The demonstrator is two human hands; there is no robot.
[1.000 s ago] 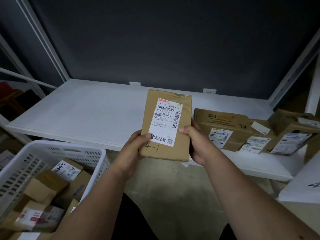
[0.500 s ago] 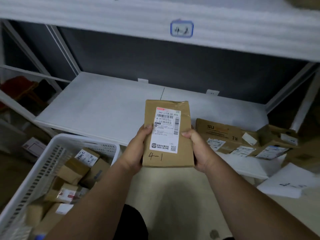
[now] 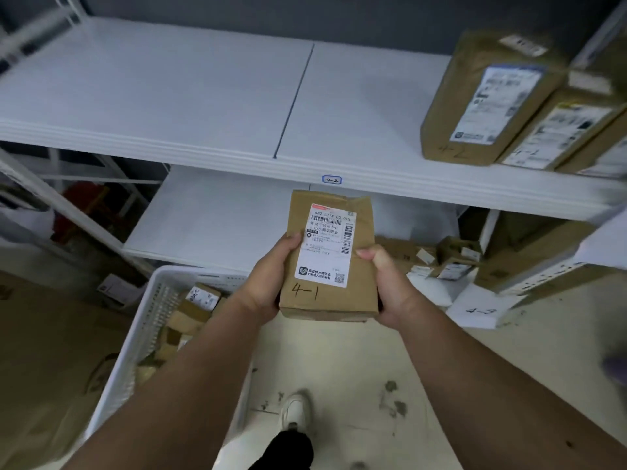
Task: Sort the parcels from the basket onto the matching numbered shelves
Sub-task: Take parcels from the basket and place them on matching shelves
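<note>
Step in hand: reading the number and finding the shelf for a flat brown cardboard parcel [image 3: 330, 256] with a white shipping label and "4-1" handwritten on its lower front. The parcel is held up between both hands, clear of every shelf, label facing the person. Left hand [image 3: 268, 283] grips the parcel's left edge, thumb over the front, fingers wrapped behind. Right hand [image 3: 386, 286] grips the right edge and lower corner the same way, thumb on the front. Just above the hands, the white metal shelf [image 3: 203, 96] carries a small blue-framed tag [image 3: 331, 180] reading "4-2", so likely no match for this parcel. Up and right of the right hand, three brown parcels [image 3: 481, 96] lean on that shelf, one marked "4-2". Down and left of the left hand sits the white plastic lattice basket [image 3: 149, 320] with more brown parcels inside. Next move probably calls for spotting a "4-1" tag elsewhere, none readable here, then carrying the parcel there and setting it down.
</note>
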